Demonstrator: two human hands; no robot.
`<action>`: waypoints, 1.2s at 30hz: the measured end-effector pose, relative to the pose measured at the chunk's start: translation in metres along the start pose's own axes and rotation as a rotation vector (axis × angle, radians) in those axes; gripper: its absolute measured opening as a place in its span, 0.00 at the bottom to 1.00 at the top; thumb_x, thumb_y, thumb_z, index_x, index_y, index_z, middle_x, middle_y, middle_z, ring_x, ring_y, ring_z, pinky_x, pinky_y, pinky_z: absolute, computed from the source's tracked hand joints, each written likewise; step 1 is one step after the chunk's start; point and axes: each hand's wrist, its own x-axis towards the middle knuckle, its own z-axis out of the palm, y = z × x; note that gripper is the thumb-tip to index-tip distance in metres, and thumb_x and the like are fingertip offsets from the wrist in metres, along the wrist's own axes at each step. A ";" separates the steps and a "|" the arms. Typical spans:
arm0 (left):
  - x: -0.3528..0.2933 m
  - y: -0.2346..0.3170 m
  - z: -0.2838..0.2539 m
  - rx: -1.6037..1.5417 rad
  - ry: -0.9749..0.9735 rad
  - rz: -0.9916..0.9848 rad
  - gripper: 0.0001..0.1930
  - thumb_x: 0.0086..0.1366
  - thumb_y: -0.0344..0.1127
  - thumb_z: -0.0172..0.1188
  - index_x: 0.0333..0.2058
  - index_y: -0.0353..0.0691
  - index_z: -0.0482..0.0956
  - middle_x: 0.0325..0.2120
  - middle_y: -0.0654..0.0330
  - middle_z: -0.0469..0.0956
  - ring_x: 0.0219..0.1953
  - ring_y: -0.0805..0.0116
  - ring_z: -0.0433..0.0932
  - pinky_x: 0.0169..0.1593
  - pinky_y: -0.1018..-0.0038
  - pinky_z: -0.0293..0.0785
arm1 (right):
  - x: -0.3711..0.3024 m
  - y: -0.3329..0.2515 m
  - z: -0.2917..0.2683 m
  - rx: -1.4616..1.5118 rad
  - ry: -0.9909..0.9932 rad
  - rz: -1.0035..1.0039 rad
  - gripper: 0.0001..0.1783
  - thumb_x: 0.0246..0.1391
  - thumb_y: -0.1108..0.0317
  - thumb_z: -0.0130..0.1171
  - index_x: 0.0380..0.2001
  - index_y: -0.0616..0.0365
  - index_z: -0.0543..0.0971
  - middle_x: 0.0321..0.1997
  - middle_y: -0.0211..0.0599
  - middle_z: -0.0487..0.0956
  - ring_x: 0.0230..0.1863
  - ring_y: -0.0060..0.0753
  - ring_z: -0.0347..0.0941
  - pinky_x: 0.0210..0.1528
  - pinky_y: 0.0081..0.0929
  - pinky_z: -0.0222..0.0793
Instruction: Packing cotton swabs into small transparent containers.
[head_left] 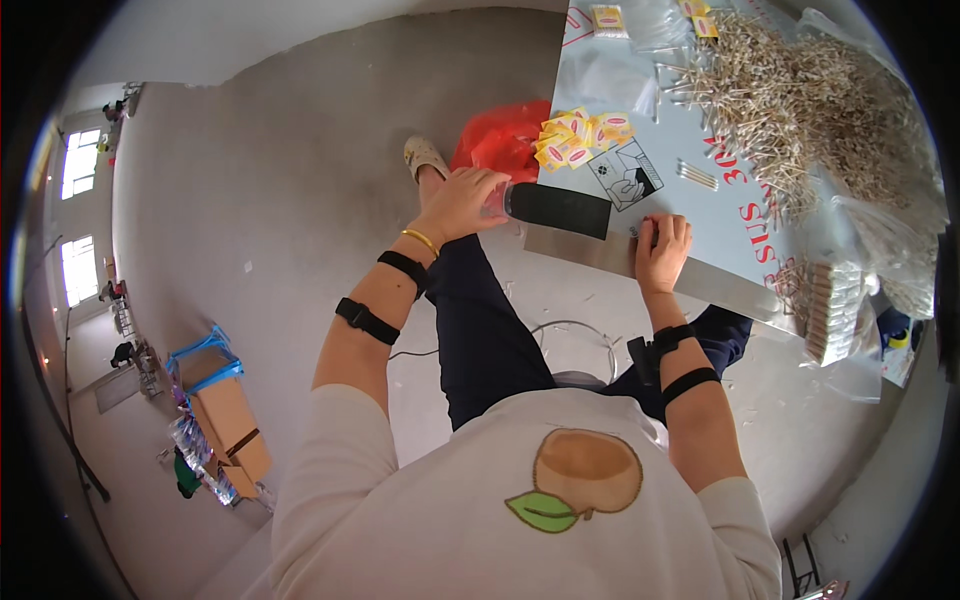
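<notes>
Beside the near left corner of the table (700, 276), my left hand (460, 205) is closed on a small clear plastic piece (495, 202), whose exact kind I cannot make out. That piece is at the left end of a flat, dark green-black strip (560, 209) lying along the table edge. My right hand (663, 252) rests at the near edge with its fingers curled; something small and dark shows by the thumb, too hidden to name. A few cotton swabs (698, 175) lie side by side beyond my right hand. Yellow-and-white printed cards (570, 140) are spread beyond the strip.
A large heap of loose cotton swabs (800, 100) covers the far right. Clear plastic bags (605, 78) lie at the back, and packed swabs (835, 312) stand at the right edge. A red plastic bag (500, 138) hangs left of the table. A cable (585, 325) loops across the floor.
</notes>
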 end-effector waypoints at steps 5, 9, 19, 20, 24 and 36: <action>0.010 0.001 -0.001 -0.038 -0.053 0.020 0.33 0.54 0.44 0.73 0.57 0.42 0.74 0.50 0.54 0.79 0.54 0.53 0.76 0.60 0.59 0.69 | 0.001 0.000 0.001 -0.056 -0.035 -0.027 0.03 0.58 0.69 0.60 0.34 0.54 0.77 0.38 0.37 0.74 0.43 0.46 0.69 0.49 0.41 0.62; 0.016 -0.001 0.004 -0.077 -0.013 0.116 0.35 0.54 0.44 0.74 0.60 0.42 0.73 0.51 0.55 0.78 0.55 0.52 0.75 0.61 0.60 0.69 | 0.001 -0.001 0.003 -0.070 -0.048 -0.030 0.04 0.58 0.68 0.61 0.34 0.53 0.77 0.38 0.37 0.74 0.43 0.45 0.69 0.49 0.41 0.62; 0.022 0.014 0.005 -0.061 0.032 0.183 0.37 0.52 0.45 0.75 0.59 0.43 0.73 0.50 0.57 0.78 0.53 0.55 0.76 0.62 0.59 0.67 | -0.002 0.001 0.004 -0.115 -0.059 -0.044 0.05 0.57 0.66 0.61 0.34 0.52 0.77 0.38 0.37 0.74 0.44 0.46 0.69 0.49 0.42 0.61; 0.024 0.016 0.005 -0.059 0.033 0.187 0.37 0.52 0.45 0.75 0.59 0.43 0.73 0.50 0.57 0.78 0.53 0.55 0.76 0.62 0.59 0.67 | -0.002 0.002 0.004 -0.119 -0.060 -0.046 0.05 0.57 0.66 0.62 0.34 0.52 0.77 0.38 0.37 0.74 0.44 0.46 0.69 0.49 0.42 0.61; 0.030 0.024 0.006 -0.041 0.039 0.206 0.35 0.51 0.45 0.75 0.58 0.44 0.75 0.52 0.58 0.75 0.54 0.56 0.73 0.64 0.59 0.65 | -0.002 0.003 0.004 -0.125 -0.046 -0.044 0.05 0.57 0.65 0.62 0.34 0.52 0.77 0.38 0.36 0.74 0.45 0.46 0.69 0.49 0.42 0.61; 0.019 0.047 0.003 0.135 0.052 0.079 0.37 0.51 0.47 0.76 0.59 0.44 0.74 0.62 0.58 0.68 0.64 0.53 0.65 0.69 0.52 0.58 | 0.000 -0.004 0.005 -0.139 -0.040 -0.016 0.07 0.54 0.62 0.64 0.31 0.50 0.77 0.37 0.37 0.74 0.44 0.46 0.69 0.48 0.43 0.63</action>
